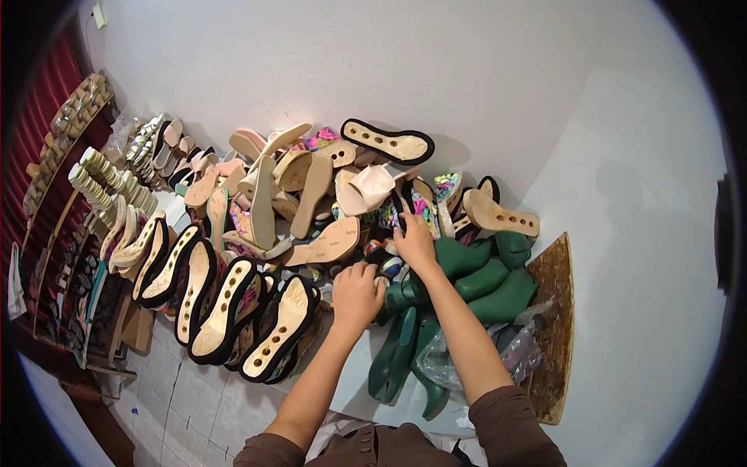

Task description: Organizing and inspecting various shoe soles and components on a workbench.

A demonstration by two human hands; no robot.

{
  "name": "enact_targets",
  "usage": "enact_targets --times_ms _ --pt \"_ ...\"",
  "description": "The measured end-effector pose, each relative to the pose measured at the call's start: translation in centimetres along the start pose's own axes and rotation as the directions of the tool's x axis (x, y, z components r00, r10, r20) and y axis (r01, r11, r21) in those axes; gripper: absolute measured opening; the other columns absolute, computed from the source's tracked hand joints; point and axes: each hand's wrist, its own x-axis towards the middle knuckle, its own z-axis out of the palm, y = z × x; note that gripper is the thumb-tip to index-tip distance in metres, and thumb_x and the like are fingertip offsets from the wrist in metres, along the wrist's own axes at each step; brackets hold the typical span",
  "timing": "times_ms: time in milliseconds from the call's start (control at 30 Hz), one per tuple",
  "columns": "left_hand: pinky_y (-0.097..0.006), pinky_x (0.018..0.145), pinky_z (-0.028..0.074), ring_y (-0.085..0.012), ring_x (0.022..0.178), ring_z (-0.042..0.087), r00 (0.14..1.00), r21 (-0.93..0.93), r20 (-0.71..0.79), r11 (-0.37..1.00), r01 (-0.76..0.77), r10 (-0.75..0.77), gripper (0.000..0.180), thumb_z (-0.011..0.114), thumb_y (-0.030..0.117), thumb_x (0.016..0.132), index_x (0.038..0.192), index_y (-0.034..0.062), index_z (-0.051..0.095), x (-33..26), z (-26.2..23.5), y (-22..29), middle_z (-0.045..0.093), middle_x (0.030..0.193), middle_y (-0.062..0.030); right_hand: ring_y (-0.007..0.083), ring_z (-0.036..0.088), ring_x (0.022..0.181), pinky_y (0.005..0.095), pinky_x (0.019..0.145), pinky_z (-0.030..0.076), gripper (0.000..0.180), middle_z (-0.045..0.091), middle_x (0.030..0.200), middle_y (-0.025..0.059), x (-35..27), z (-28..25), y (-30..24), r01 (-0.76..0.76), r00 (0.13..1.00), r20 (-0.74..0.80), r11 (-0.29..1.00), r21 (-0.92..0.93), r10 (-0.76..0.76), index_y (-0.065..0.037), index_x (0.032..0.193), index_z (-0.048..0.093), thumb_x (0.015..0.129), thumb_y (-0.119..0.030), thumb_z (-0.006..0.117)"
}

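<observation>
Nearest you, at right, lie glossy green foot-shaped lasts with a crumpled clear plastic bag. Your left hand is bent-fingered at the heap's near edge; I cannot tell whether it holds anything. Farther, your right hand curls beside a multicoloured floral-fabric sandal, its grip unclear, right of stacked beige soles. You seem to be sorting; next probably calls for a firm, separate pinch.

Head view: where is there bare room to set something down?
A small pale tabletop patch lies between the left forearm and the green shoe lasts; tiled floor shows mostly bare below the black-edged soles. The footwear pile around the left hand and right hand is crowded.
</observation>
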Motion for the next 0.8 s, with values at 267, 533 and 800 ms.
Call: enact_targets --times_ms 267,533,800 --pt "-0.039 0.070 0.044 -0.0289 0.079 0.056 0.995 -0.073 0.084 0.996 0.058 -0.052 0.021 0.060 0.018 0.074 0.090 0.0038 0.061 0.2 3.0 -1.4 0.059 0.089 -0.0106 0.0312 0.046 0.105 0.0395 0.085 0.038 0.060 0.044 0.120 0.0224 2.7 4.0 1.3 0.163 0.980 0.195 0.739 -0.654 -0.043 -0.011 0.126 0.041 0.073 -0.027 0.065" --pt "-0.039 0.069 0.045 -0.0291 0.079 0.058 0.994 -0.120 0.026 0.987 0.104 -0.101 0.018 0.059 0.017 0.076 0.089 0.0048 0.061 1.6 3.5 -1.5 0.060 0.089 -0.0102 0.0293 0.052 0.089 0.0361 0.073 0.044 0.035 0.048 0.111 0.0150 4.2 6.6 2.2 0.041 0.996 0.007 0.396 -0.917 -0.085 -0.012 0.118 0.047 0.084 -0.021 0.048" --pt "-0.037 0.069 0.047 -0.0284 0.078 0.059 0.990 -0.232 0.014 0.963 0.137 -0.137 0.018 0.058 0.016 0.078 0.089 0.0034 0.061 0.1 0.6 -2.0 0.061 0.088 -0.0112 0.0302 0.059 0.087 0.0376 0.066 0.051 0.078 0.050 0.103 0.0166 4.1 0.5 -0.6 -0.016 0.978 0.157 0.797 -0.603 0.138 -0.010 0.120 0.042 0.057 -0.039 0.077"
